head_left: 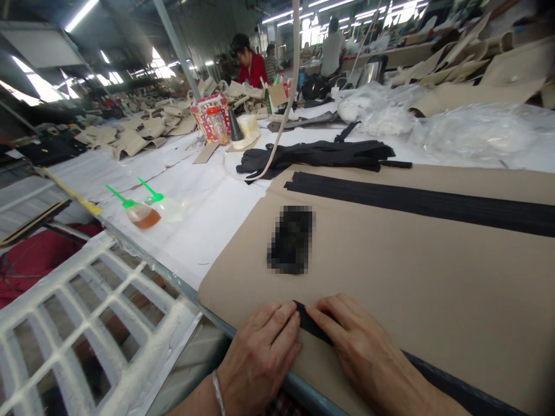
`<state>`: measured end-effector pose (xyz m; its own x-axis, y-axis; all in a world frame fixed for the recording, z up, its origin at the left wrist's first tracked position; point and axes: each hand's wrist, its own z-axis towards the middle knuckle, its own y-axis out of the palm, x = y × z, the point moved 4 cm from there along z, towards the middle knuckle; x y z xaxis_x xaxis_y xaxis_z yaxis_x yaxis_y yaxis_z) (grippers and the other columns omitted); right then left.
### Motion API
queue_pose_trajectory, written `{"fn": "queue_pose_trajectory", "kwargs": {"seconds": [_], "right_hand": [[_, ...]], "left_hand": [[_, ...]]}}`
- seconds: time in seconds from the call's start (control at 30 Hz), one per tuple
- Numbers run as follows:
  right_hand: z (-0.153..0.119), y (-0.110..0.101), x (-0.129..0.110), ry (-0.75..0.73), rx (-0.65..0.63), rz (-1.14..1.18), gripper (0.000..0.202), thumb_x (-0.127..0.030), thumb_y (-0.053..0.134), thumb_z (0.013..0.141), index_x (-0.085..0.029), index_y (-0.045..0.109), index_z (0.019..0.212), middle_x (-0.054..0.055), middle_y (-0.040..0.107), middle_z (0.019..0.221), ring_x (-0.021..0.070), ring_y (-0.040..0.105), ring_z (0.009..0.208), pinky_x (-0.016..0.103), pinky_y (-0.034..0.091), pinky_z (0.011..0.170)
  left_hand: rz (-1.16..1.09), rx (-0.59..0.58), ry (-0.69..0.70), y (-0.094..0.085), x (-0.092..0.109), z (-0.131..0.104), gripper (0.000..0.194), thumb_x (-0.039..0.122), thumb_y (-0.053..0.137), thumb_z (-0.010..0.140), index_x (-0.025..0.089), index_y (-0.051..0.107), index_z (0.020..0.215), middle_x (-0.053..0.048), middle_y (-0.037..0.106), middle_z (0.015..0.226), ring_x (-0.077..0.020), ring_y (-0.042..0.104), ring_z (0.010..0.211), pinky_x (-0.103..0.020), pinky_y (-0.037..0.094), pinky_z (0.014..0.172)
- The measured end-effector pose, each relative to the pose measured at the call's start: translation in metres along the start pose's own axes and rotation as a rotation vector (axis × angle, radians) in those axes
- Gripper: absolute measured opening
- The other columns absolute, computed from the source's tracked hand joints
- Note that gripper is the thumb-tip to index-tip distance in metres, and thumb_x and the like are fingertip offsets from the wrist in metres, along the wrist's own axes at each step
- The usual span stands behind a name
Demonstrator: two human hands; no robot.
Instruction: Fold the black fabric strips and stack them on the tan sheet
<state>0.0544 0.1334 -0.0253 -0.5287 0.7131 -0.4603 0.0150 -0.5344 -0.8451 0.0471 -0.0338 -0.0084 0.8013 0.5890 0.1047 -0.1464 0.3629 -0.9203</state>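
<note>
A black strip (313, 327) runs along the near edge of a large tan sheet (416, 277). My left hand (262, 346), with a bracelet at the wrist, lies at the strip's left end, its fingers pressed together; whatever is under them is hidden. My right hand (353, 341) rests over the strip, fingertips on it just right of the left hand. Beyond the hands a blurred dark rectangular object (291, 240) lies on the sheet. Farther back, a stack of long black strips (416, 199) stretches to the right.
Two green-tipped bottles (143, 215) (167, 205) lie on the white table (203, 231). Black fabric (321, 155), a hanging hose (286, 115) and plastic bags (472, 130) are behind. A white grid rack (87, 323) stands left; a person in red (254, 69) is far back.
</note>
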Motion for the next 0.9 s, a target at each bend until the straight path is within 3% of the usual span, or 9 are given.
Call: {"fn": "queue_pose_trajectory", "kwargs": {"seconds": [0.3, 0.63, 0.9], "right_hand": [[-0.002, 0.0, -0.001, -0.028, 0.016, -0.134, 0.047, 0.0, 0.044, 0.085, -0.02, 0.053, 0.126, 0.005, 0.059, 0.11, 0.0212, 0.053, 0.095, 0.04, 0.042, 0.089], [0.007, -0.009, -0.006, -0.076, 0.099, -0.164, 0.051, 0.006, 0.034, 0.084, -0.021, 0.055, 0.121, 0.002, 0.062, 0.102, 0.0174, 0.053, 0.089, 0.036, 0.035, 0.084], [0.006, -0.002, -0.002, -0.072, 0.018, -0.205, 0.05, -0.001, 0.042, 0.084, -0.023, 0.052, 0.128, 0.004, 0.061, 0.104, 0.0205, 0.051, 0.09, 0.04, 0.033, 0.083]], "left_hand": [[-0.058, 0.012, -0.035, -0.003, -0.005, 0.002, 0.032, 0.017, 0.044, 0.095, 0.013, 0.06, 0.123, -0.01, 0.064, 0.122, -0.0221, 0.059, 0.111, -0.038, 0.053, 0.094], [-0.115, -0.004, -0.058, -0.005, -0.009, 0.002, 0.032, 0.017, 0.047, 0.094, 0.016, 0.059, 0.124, -0.008, 0.063, 0.122, -0.0213, 0.056, 0.111, -0.037, 0.05, 0.093], [-0.113, 0.003, -0.091, -0.007, -0.011, 0.002, 0.031, 0.018, 0.044, 0.096, 0.018, 0.059, 0.123, -0.007, 0.064, 0.121, -0.0208, 0.056, 0.11, -0.036, 0.048, 0.093]]}}
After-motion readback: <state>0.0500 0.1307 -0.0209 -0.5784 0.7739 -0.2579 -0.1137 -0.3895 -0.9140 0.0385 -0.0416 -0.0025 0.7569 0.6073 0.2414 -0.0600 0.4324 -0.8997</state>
